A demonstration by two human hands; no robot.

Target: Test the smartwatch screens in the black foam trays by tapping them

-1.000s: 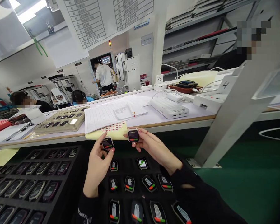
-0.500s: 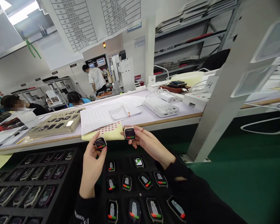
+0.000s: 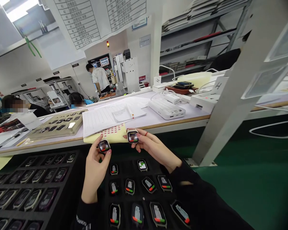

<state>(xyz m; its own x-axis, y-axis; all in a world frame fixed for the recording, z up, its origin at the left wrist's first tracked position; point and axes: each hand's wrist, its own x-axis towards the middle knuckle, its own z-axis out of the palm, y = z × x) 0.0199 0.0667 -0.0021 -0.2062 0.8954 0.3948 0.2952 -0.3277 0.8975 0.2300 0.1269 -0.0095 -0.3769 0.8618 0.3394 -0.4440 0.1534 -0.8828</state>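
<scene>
Pinched between thumb and fingers of my left hand is a smartwatch without a strap, its screen lit with a picture above a red and green band. My right hand grips a second smartwatch by its edges, with a similar lit screen and a pale case. Both watches are held up side by side, faces toward me. Below them lies a black foam tray of several watches, most showing text and red-green bars. One watch in its back row has a white and green screen.
To the left stands another black tray of dark-screened watches. On the bench ahead lie paper sheets, a yellow pad, a beige tray of parts and a white power bank. A metal post rises at right. Several people work beyond.
The screens of both held watches have gone from mostly dark to showing a picture. Both hands keep nearly the same place and grip; the view has shifted slightly.
</scene>
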